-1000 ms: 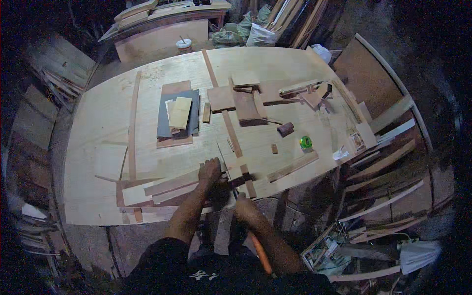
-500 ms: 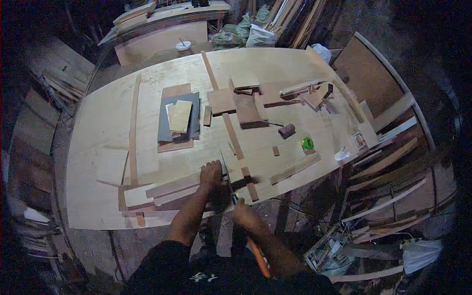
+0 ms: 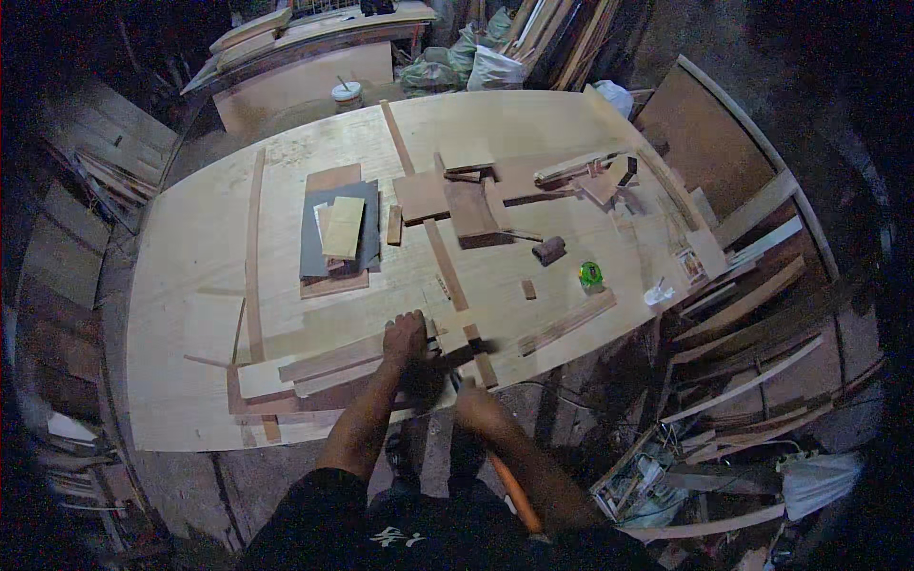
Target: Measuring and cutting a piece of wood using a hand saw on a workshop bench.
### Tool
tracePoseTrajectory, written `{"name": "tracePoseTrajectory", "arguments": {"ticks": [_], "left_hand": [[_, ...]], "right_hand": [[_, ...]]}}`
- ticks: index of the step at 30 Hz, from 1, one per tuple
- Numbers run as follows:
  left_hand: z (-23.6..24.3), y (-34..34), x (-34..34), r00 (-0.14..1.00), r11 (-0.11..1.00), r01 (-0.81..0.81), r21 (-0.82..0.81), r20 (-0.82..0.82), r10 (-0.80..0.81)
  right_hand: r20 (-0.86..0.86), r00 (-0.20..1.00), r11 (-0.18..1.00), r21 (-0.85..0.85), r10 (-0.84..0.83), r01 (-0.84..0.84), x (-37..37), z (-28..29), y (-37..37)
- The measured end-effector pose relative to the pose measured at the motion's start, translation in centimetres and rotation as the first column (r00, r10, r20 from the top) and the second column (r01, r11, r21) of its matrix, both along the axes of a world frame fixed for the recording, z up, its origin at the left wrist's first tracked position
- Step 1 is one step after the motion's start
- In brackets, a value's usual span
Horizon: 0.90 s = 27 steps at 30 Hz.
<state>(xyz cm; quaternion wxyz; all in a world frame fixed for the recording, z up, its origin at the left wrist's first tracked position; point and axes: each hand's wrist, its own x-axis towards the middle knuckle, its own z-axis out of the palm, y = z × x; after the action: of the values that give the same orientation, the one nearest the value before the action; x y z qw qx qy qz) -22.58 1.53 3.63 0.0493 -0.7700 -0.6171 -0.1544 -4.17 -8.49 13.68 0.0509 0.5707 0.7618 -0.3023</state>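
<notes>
The left hand (image 3: 405,337) bears on a wood strip (image 3: 333,360) toward its eight o'clock, likely for steadiness; whether it pinches, I cannot tell. Toward half past four, the right hand (image 3: 479,409) wraps a blurred tool (image 3: 455,382).

On the table (image 3: 181,276), a stack of boards (image 3: 343,228) lies left of the middle, and a block (image 3: 394,226) is just beside it, on its right. More to the right there is a mallet (image 3: 549,250), and to the right of this, somewhat nearer to the front, the tape measure (image 3: 590,276). A strip (image 3: 569,324) lies before the tape measure, close to the front edge. At the front left are the lengths of wood (image 3: 324,364), with the left grip (image 3: 406,333) at their right end. The right grip (image 3: 478,407) is at the front edge. Behind the table, a bucket (image 3: 347,94) stands before a second table (image 3: 319,27), with sacks (image 3: 495,68) to its right.
</notes>
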Motion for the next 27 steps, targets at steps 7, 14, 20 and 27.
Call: {"name": "tracePoseTrajectory", "arguments": {"ticks": [7, 14, 20, 27], "left_hand": [[-0.5, 0.4, -2.0, 0.997, 0.989, -0.077, -0.126, 0.002, 0.078], [1.0, -0.6, -1.0, 0.997, 1.000, -0.020, -0.015, 0.079, 0.021], [-0.2, 0.0, -1.1, 0.989, 0.958, -0.145, -0.248, -0.024, 0.143], [0.0, -3.3, -1.1, 0.996, 0.981, -0.091, -0.170, -0.018, 0.089]], "right_hand": [[0.094, 0.994, 0.996, -0.059, -0.063, 0.068, -0.7, 2.6, -1.2], [0.045, 0.986, 0.984, 0.066, 0.164, -0.166, -0.3, 2.9, -0.7], [-0.050, 0.999, 0.998, -0.060, 0.006, -0.009, 1.5, 3.5, -0.6], [-0.043, 0.996, 0.958, -0.275, 0.075, -0.084, 3.0, 7.3, -2.3]]}}
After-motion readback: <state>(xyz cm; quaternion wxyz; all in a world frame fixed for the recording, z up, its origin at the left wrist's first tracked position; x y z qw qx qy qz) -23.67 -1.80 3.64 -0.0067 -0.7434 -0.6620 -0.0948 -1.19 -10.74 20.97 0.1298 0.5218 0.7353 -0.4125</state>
